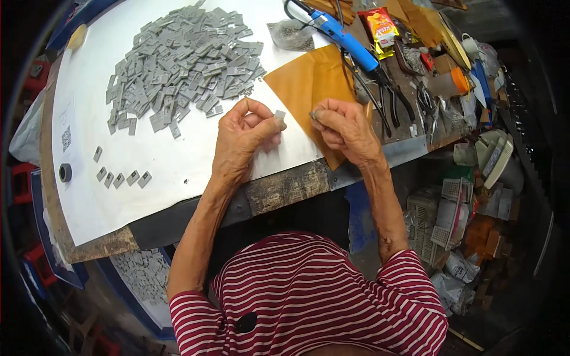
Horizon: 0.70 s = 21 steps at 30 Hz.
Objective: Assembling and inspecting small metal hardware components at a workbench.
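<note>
Between the thumb and fingers of my left hand [242, 137] is a small grey rectangular plate [279, 114], raised above the white-covered worktop. My right hand [349, 132] is beside it, above a brown paper sheet [306, 74]. Its thumb and forefinger are pinched on a tiny dark grey piece [313, 114], too small to name. The two hands are apart. Beyond my left hand lies a big heap of similar grey plates [184, 62]. Several single plates [119, 180] lie in a loose row at the left.
A blue corded power tool [347, 41] lies across the back right, near pliers [399, 104] and a red and yellow packet [380, 28]. A clear bag of small parts [291, 34] sits by the heap. A black ring [65, 172] stands at the left. Below is a blue tray [163, 333] of grey pieces.
</note>
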Each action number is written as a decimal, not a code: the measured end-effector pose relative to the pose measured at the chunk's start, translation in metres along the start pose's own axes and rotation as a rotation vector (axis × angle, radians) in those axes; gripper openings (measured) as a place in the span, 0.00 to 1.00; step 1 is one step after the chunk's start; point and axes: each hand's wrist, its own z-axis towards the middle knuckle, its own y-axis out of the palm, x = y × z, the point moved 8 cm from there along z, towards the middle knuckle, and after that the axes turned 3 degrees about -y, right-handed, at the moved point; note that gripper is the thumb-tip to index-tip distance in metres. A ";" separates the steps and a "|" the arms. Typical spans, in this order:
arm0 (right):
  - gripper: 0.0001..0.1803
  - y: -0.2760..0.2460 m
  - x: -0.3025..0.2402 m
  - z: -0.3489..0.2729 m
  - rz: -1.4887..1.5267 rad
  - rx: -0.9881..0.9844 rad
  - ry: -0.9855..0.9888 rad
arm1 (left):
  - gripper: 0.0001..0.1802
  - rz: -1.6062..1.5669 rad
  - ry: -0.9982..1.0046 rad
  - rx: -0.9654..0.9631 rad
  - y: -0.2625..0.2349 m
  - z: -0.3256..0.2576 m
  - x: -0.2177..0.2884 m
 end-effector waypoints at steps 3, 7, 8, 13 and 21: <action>0.07 0.016 0.006 0.005 -0.006 -0.046 0.035 | 0.10 -0.079 0.012 0.001 -0.001 0.000 0.001; 0.07 0.027 0.009 0.009 0.004 -0.071 0.062 | 0.17 0.081 0.115 0.001 -0.003 -0.001 0.010; 0.09 0.028 0.010 0.009 -0.011 -0.082 0.066 | 0.14 0.167 0.122 -0.012 -0.002 -0.002 0.011; 0.11 0.029 0.010 0.010 -0.074 -0.075 0.065 | 0.09 0.432 0.099 -0.043 0.002 -0.004 0.010; 0.09 0.030 0.005 0.007 -0.232 -0.085 0.034 | 0.10 0.436 0.098 -0.055 0.004 -0.002 0.009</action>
